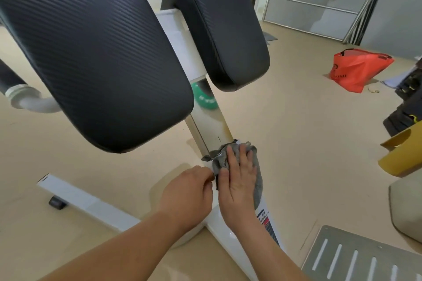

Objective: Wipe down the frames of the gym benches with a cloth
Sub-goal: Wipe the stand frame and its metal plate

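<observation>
Left hand (189, 191): fingers (206, 175) curl under, tips out of sight; cannot tell whether they pinch the grey cloth (258, 173) or the white frame (91, 207). Right hand (239, 180) covers the cloth's middle. Right forearm hides part of the frame's label (266, 219); print too small to read. Green disc (205, 100) is half behind the upright post (212, 125) and the near black pad (96, 52). Pad, slotted metal plate (356, 255) and yellow cardboard (402, 153): cut by edges. Orange bag (356, 68): print blurred.

- Two black pads: near pad (98, 59), far pad (219, 29).
- Two hands: left hand (189, 191), right hand (238, 178).
- One grey cloth (258, 173).
- One white frame (91, 206).
- One orange bag (358, 68).
- One slotted metal plate (356, 255).
- One green disc (203, 100).
- One yellow cardboard piece (402, 155).
- One black foot cap (57, 202).
</observation>
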`<state>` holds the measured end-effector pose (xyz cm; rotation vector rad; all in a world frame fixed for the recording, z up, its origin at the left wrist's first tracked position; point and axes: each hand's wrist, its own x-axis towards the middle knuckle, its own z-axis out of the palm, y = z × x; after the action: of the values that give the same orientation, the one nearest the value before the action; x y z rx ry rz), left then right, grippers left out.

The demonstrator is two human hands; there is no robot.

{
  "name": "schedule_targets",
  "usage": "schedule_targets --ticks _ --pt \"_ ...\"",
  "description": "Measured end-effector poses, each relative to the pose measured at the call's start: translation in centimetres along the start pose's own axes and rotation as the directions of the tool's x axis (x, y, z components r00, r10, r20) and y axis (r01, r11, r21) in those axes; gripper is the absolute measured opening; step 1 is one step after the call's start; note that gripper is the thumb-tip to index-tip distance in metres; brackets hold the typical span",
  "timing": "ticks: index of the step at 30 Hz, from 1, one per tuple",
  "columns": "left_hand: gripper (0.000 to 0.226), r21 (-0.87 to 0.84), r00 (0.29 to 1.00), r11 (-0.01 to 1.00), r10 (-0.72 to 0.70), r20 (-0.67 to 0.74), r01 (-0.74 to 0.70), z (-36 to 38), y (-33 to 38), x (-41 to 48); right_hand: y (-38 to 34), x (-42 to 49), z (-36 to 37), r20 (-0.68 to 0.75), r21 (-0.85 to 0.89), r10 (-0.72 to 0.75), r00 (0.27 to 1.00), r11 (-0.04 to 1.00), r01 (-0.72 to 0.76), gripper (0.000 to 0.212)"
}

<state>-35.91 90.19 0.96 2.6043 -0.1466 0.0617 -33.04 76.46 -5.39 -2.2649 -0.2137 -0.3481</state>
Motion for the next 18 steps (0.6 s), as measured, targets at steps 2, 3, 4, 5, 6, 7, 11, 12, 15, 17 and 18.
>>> schedule_targets --ticks 2,3,4,5,6,7,11,12,15,17,18 --pt "0.018 0.012 0.999 0.999 -0.031 -0.011 0.031 -0.2 -0.9 -0.1 0.2 -0.6 0.4 -0.038 -0.018 -0.009 0.999 1.0 0.009 0.053" --pt "0.02 0.011 0.998 0.998 -0.056 -0.016 0.056 -0.2 -1.4 -0.2 0.8 -1.5 0.6 -0.058 -0.018 -0.016 0.998 1.0 0.015 0.055" --pt "0.02 0.01 0.997 0.997 -0.079 -0.015 0.08 -0.3 -1.8 -0.3 1.4 -2.6 0.5 -0.079 -0.014 -0.026 0.997 1.0 0.025 0.057" --pt "0.019 0.006 0.996 0.996 -0.092 -0.014 0.092 -0.4 -2.0 -0.3 2.0 -3.5 0.5 -0.093 -0.009 -0.027 0.995 1.0 0.026 0.058" --pt "0.018 -0.008 0.995 0.995 -0.095 -0.006 0.095 -0.4 -2.1 -0.4 2.3 -4.3 0.2 -0.093 0.008 -0.009 0.996 1.0 0.01 0.059" --pt "0.016 -0.032 0.996 0.995 -0.091 0.003 0.091 -0.4 -1.9 -0.4 2.3 -4.9 -0.3 -0.077 0.047 0.029 0.997 0.999 -0.026 0.059" --pt "0.018 -0.246 0.994 0.964 -0.092 0.057 0.103 -0.3 0.3 -0.5 0.0 -5.3 -2.6 0.07 0.243 0.124 0.99 0.96 -0.137 0.066" --pt "0.019 -0.338 0.991 0.932 -0.108 0.083 0.13 -0.4 0.9 -0.6 -0.7 -5.1 -3.0 0.094 0.295 0.107 0.99 0.947 -0.131 0.069" --pt "0.019 -0.61 0.965 0.748 -0.191 0.182 0.263 -0.4 1.8 -1.1 -2.9 -4.1 -3.2 0.16 0.409 0.101 0.982 0.899 -0.159 0.069" --pt "0.018 -0.75 0.935 0.56 -0.233 0.265 0.353 -1.0 1.8 -1.5 -3.8 -4.1 -2.9 0.263 0.445 0.042 0.964 0.881 -0.159 0.074" --pt "0.019 -0.798 0.922 0.463 -0.233 0.309 0.385 -1.3 1.8 -1.7 -4.2 -4.2 -3.0 0.319 0.448 0.005 0.948 0.881 -0.155 0.081"
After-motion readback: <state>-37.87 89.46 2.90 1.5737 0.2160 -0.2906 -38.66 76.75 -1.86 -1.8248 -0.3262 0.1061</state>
